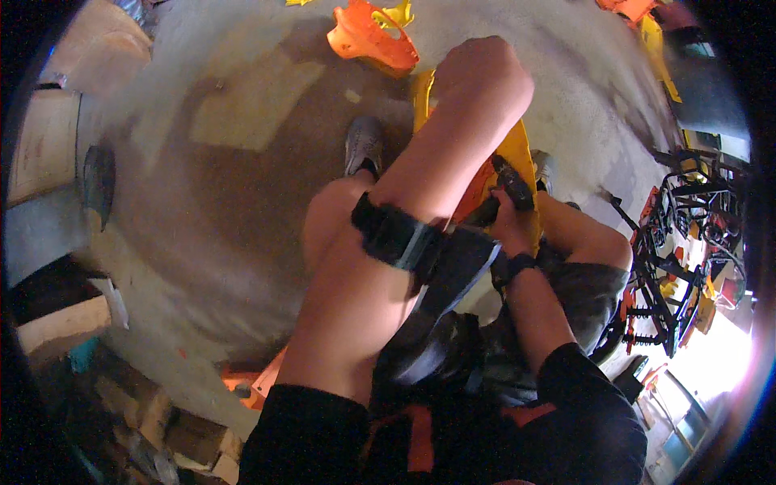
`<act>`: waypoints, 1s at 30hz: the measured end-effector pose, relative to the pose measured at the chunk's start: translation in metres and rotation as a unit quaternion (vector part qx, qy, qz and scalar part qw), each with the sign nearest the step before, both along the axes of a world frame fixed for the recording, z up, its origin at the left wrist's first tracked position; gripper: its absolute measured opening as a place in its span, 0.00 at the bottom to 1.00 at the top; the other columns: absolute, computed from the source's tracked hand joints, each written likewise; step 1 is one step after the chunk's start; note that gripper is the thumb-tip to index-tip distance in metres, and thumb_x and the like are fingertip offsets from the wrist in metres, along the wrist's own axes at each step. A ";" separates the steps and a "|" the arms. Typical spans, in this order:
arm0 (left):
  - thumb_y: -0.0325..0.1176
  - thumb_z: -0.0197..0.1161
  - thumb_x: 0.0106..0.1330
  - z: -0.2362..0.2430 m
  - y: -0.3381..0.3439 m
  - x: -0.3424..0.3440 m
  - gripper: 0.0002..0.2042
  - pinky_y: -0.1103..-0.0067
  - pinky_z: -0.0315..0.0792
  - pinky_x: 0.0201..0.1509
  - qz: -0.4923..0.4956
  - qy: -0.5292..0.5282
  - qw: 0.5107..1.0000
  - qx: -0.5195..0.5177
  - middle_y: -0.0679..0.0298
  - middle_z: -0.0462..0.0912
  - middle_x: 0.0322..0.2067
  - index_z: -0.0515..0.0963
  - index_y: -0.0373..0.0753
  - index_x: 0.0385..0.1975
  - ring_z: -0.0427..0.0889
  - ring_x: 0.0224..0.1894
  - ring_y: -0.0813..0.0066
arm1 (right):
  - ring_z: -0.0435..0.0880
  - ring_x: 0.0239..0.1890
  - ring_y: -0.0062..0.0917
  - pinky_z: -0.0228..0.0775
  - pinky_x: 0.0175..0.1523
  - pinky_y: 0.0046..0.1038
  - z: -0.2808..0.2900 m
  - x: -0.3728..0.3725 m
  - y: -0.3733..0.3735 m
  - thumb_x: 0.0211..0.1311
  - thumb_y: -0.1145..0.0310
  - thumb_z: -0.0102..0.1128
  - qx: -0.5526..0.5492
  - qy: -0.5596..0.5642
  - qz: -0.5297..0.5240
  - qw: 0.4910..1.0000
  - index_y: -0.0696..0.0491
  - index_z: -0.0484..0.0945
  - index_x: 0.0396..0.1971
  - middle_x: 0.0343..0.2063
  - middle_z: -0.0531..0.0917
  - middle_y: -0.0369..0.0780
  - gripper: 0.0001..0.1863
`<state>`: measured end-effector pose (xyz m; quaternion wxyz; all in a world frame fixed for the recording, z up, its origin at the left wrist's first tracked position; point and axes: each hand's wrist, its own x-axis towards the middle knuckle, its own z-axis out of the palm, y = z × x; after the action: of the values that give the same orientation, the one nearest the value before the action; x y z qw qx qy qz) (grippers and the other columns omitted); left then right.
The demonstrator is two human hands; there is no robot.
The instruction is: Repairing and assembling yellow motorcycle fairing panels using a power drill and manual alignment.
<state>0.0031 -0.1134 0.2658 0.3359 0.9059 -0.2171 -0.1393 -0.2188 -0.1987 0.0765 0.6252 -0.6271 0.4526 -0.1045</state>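
A curved yellow panel (522, 149) stands between my legs, with an orange part against its inner side. My left hand (487, 71) is at the panel's far upper end, its back toward me. Its fingers are hidden, so their grip cannot be made out. Lower on the panel, my right hand (509, 226) is closed around a dark hand tool (514, 183), its exact kind unclear. The tool is close to the panel's inner face. Both arms wear black bands. Partly behind my left forearm is a dark grey, flat-sided object (457, 271).
On the floor ahead lie an orange molded part (372, 39) and yellow pieces. Another orange part (257, 380) is at lower left. Cardboard boxes (194, 436) line the left side. Black metal frames (671, 275) with springs crowd the right. My shoe (364, 145) rests on the concrete floor.
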 end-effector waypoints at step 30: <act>0.38 0.56 0.58 0.009 -0.021 -0.002 0.13 0.66 0.76 0.44 -0.030 0.023 0.999 0.005 0.50 0.82 0.34 0.80 0.34 0.30 0.82 0.39 0.54 | 0.74 0.25 0.21 0.67 0.32 0.24 -0.153 -0.052 -0.080 0.50 0.69 0.59 0.065 -0.020 -0.062 0.996 0.49 0.74 0.33 0.24 0.75 0.32 0.09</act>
<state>0.0014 -0.1347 0.2747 0.3314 0.8973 -0.2359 -0.1714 -0.2711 -0.2785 -0.0764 0.6658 -0.5538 0.4839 -0.1258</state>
